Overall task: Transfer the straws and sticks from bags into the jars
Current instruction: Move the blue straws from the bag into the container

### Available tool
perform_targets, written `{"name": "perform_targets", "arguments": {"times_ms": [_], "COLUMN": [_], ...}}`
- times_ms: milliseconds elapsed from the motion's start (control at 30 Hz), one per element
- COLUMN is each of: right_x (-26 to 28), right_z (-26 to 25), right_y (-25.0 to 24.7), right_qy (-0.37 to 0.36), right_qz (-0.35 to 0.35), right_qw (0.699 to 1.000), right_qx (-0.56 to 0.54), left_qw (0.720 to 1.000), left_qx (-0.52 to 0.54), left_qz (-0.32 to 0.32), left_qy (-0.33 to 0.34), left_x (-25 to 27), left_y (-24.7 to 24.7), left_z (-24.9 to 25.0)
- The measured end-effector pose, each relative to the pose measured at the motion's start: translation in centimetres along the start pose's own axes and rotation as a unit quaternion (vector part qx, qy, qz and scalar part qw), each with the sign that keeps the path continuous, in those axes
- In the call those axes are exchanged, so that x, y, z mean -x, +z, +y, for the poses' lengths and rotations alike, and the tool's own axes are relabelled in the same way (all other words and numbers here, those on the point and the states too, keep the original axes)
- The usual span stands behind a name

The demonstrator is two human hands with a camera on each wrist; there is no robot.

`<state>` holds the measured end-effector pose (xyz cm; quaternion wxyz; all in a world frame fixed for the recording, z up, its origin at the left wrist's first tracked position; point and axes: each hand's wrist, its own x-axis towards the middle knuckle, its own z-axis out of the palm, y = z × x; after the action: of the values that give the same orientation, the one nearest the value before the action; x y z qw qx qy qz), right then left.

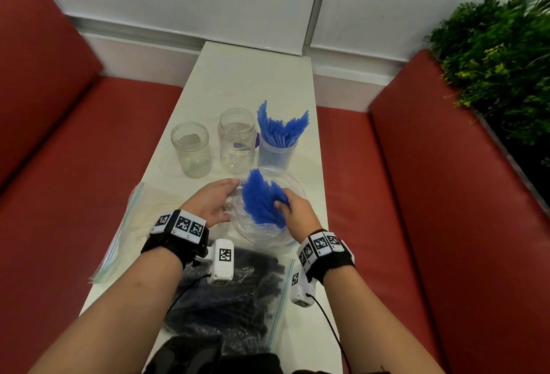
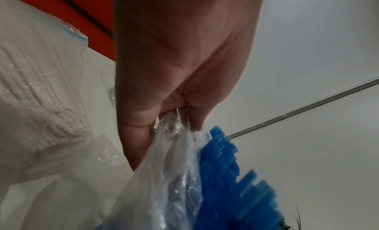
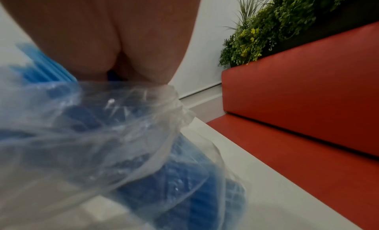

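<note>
A clear plastic bag point(image 1: 262, 232) lies open on the white table point(image 1: 253, 76), with a bunch of blue straws point(image 1: 260, 204) sticking out of its mouth. My right hand point(image 1: 293, 210) grips that bunch from the right. My left hand point(image 1: 212, 199) pinches the bag's left rim point(image 2: 174, 124). Behind them stand three jars: an empty one point(image 1: 191, 149) at the left, an empty one point(image 1: 237, 140) in the middle, and a third jar point(image 1: 276, 150) at the right holding blue straws point(image 1: 282, 128). In the right wrist view the bag point(image 3: 102, 128) and the straws point(image 3: 47, 71) fill the left side.
A zip bag of pale sticks point(image 1: 143, 222) lies at the table's left edge. A zip bag of dark straws point(image 1: 232, 299) lies in front, under my wrists. Red benches point(image 1: 416, 195) flank the narrow table. Green plants point(image 1: 500, 61) stand behind the right bench.
</note>
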<state>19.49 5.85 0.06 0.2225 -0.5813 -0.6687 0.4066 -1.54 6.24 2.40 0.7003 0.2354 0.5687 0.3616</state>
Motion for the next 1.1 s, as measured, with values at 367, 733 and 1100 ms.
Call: {"name": "perform_targets", "arguments": {"times_ms": [367,733,1100], "right_x": [-0.8,-8.0,-17.1], "right_z": [-3.4,-18.7,-16.1], "right_y": [-1.7,-16.4,-12.6], "right_qy": [-0.021,-0.288,-0.194], "right_qz": [0.054,0.156,0.229], "right_qw": [0.996,0.911,0.933], "right_qx": [-0.073,-0.252,-0.199], "left_qw": [1.0,1.0,1.0], "left_qx": [0.008,0.013,0.012], "left_qz": [0.001,-0.009,-0.012], "left_qy": [-0.003,-0.006,-0.008], "left_x": [-0.5,-1.6,-3.0], "left_y": [-0.3,-0.7,-1.4], "left_z": [0.1,0.9,1.3]}}
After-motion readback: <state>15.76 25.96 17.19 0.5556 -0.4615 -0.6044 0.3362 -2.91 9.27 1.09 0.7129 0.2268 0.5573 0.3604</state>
